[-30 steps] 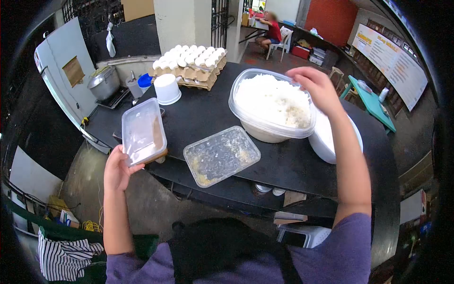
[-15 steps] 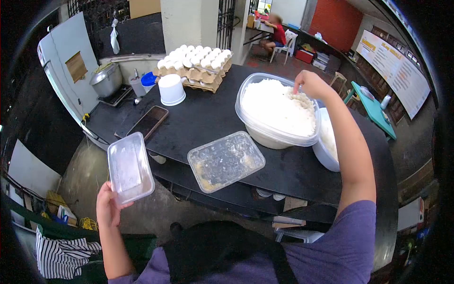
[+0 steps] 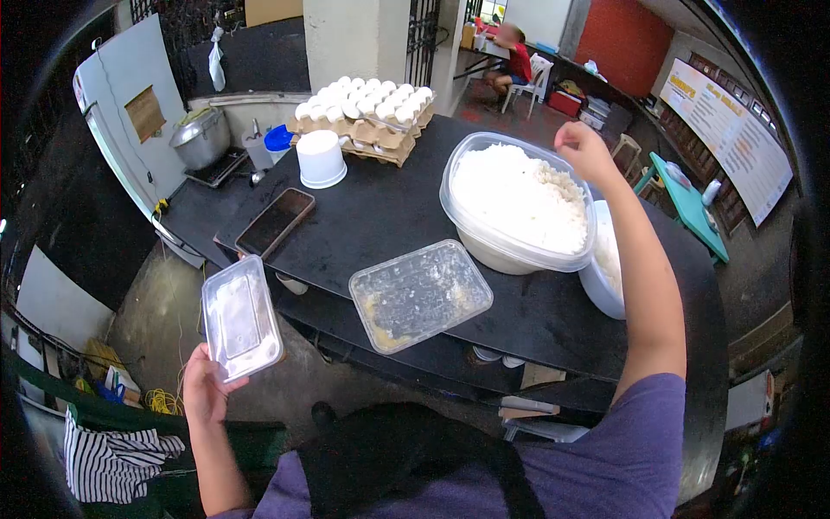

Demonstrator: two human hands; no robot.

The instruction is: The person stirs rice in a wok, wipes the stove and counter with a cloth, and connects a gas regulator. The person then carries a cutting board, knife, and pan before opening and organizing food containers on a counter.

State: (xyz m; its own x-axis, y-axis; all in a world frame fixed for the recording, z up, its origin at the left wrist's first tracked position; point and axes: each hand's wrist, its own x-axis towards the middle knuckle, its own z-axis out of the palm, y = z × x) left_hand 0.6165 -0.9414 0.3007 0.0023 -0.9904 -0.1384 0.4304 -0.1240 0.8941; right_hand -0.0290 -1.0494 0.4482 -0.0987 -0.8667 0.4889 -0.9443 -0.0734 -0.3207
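Observation:
My left hand (image 3: 207,385) grips the lower edge of a clear plastic container (image 3: 241,318), tilted out past the counter's front edge. My right hand (image 3: 585,154) is over the back right rim of a large clear tub of white rice (image 3: 519,195); its fingers are pressed together, and what they hold, if anything, is too small to make out. A second tub (image 3: 603,259) with rice stands behind my right forearm. A clear lid (image 3: 421,296) with whitish and yellowish residue lies at the counter's front edge.
The black counter (image 3: 372,208) bears a phone (image 3: 275,223), a white tub (image 3: 321,159) and stacked egg trays (image 3: 363,117). A pot (image 3: 201,141) stands at the back left. Far back, a person (image 3: 515,60) sits at a table. A teal table (image 3: 687,206) is at the right.
My left hand has moved the container down and left, off the phone. My right hand dipped to the rice, then rose toward the tub's back rim. The view has shifted slightly.

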